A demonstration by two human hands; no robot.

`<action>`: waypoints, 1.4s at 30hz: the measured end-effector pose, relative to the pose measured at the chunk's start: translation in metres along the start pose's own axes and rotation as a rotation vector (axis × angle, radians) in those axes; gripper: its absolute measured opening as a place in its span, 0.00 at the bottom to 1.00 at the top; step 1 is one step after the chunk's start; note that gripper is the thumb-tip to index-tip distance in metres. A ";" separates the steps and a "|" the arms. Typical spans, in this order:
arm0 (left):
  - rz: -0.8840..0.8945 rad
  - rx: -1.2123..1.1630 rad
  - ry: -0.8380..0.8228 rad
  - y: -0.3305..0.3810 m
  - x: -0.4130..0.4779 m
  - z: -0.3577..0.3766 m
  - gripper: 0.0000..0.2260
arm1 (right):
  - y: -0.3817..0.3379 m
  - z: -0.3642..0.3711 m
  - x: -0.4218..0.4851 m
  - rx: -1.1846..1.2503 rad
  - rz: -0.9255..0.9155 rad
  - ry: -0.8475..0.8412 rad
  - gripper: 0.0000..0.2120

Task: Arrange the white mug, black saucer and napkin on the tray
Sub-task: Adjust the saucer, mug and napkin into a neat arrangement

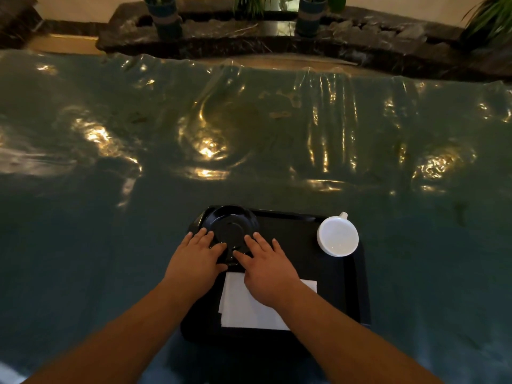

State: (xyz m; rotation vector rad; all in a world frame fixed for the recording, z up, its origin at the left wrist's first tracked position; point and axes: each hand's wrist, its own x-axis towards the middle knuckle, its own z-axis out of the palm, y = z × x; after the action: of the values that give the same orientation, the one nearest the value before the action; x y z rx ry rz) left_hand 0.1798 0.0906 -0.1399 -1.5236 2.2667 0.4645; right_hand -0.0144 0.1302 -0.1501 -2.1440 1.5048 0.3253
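A black tray [302,239] lies on the table near its front edge. A black saucer [230,220] sits at the tray's far left corner. My left hand [195,259] and my right hand [266,270] both rest on the saucer's near rim, fingers spread over it. A white napkin [243,309] lies flat on the near part of the tray, partly under my right wrist. A white mug [337,236] stands upright at the tray's far right edge, handle pointing away, apart from both hands.
A wrinkled, shiny teal cloth [110,217] covers the wide table around the tray. Beyond the far edge runs a dark stone ledge [249,40] with potted plants [163,15].
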 end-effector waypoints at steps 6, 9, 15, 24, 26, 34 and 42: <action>0.013 0.004 -0.028 0.004 0.003 -0.005 0.27 | 0.003 -0.002 -0.003 0.033 0.006 -0.020 0.30; 0.019 0.008 -0.038 0.007 0.003 -0.005 0.27 | 0.004 -0.005 -0.005 0.038 0.007 -0.044 0.30; 0.034 0.013 -0.053 0.017 0.008 -0.006 0.27 | 0.013 -0.006 -0.013 0.034 0.015 -0.057 0.30; 0.054 0.021 -0.047 0.034 0.012 -0.003 0.27 | 0.029 -0.004 -0.024 0.050 0.039 -0.071 0.31; 0.056 0.021 -0.047 0.038 0.014 -0.003 0.27 | 0.032 -0.004 -0.026 0.058 0.044 -0.067 0.31; 0.075 0.032 -0.051 0.051 0.018 -0.004 0.27 | 0.038 -0.003 -0.035 0.060 0.081 -0.063 0.30; 0.097 0.048 -0.049 0.065 0.020 -0.004 0.26 | 0.047 -0.002 -0.047 0.068 0.101 -0.057 0.30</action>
State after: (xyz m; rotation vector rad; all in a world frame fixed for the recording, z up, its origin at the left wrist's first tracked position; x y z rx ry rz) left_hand 0.1122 0.0954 -0.1415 -1.3693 2.3043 0.4656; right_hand -0.0755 0.1543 -0.1394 -1.9941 1.5722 0.3620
